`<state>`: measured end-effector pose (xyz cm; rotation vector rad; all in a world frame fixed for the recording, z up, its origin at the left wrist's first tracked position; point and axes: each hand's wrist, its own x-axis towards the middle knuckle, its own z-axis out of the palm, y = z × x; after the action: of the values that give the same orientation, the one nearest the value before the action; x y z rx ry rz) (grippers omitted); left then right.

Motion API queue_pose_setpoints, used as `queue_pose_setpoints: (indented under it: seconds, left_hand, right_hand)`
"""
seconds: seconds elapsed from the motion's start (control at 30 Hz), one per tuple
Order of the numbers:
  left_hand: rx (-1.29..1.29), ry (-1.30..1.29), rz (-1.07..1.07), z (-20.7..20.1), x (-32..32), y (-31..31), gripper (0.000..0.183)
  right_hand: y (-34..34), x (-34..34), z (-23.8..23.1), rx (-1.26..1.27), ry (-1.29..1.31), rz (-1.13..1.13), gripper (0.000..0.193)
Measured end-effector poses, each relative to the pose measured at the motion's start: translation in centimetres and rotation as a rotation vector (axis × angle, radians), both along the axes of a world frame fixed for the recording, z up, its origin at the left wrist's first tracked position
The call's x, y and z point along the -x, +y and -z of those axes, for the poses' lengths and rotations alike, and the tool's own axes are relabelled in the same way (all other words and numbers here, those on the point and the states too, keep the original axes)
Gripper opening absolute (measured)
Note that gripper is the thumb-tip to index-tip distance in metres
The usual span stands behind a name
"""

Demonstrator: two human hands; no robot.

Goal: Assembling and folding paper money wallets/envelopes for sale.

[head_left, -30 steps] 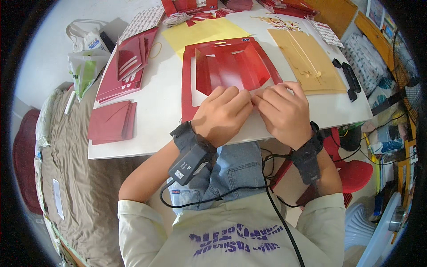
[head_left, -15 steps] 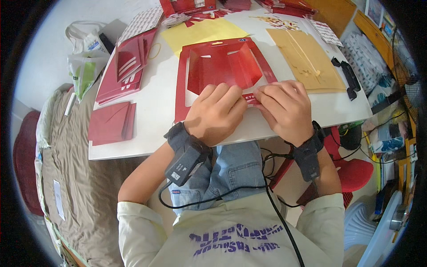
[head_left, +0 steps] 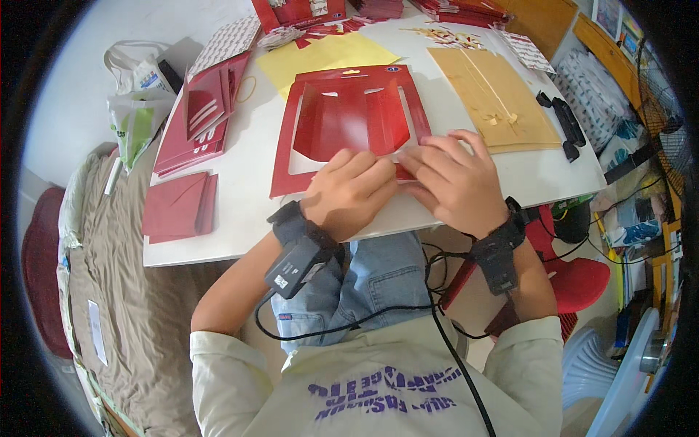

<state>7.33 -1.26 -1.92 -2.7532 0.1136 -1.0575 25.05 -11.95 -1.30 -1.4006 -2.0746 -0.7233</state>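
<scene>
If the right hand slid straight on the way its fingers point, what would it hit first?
The right hand points left along the near edge of the red card, so it would likely meet the left hand first; their fingertips look almost touching already.

Home craft corner, white table point(head_left: 240, 218), red paper stacks point(head_left: 193, 124), bed point(head_left: 124, 291)

Card frame point(head_left: 349, 120) on table point(head_left: 240, 218), envelope stacks point(head_left: 191, 120) left, flat sheet point(head_left: 491, 98) right, hands at near edge.

Green-white packet point(head_left: 137, 124), table's left edge.
</scene>
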Motion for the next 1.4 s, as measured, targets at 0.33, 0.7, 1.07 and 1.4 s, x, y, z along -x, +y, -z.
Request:
queue_pose_setpoints:
  seconds: [0.33,0.7,1.07,1.4]
  left_hand:
    - [0.026,0.041,-0.123,0.0,-0.2,-0.5,0.024]
    - [0.035,-0.007,-0.038,0.6,-1.9,-0.4,0.021]
    - [-0.083,0.042,-0.043,0.5,-2.1,0.2,0.019]
    - [-0.137,0.133,-0.118,0.0,-0.5,0.4,0.020]
  right_hand:
    - [-0.4,-0.9,0.1,0.031,-0.002,0.015,0.017]
    - [-0.1,-0.6,0.2,0.030,-0.021,0.000,0.010]
    - [0.0,-0.9,0.4,0.013,-0.208,0.018,0.009]
    - [-0.1,-0.7,0.8,-0.024,-0.188,0.032,0.009]
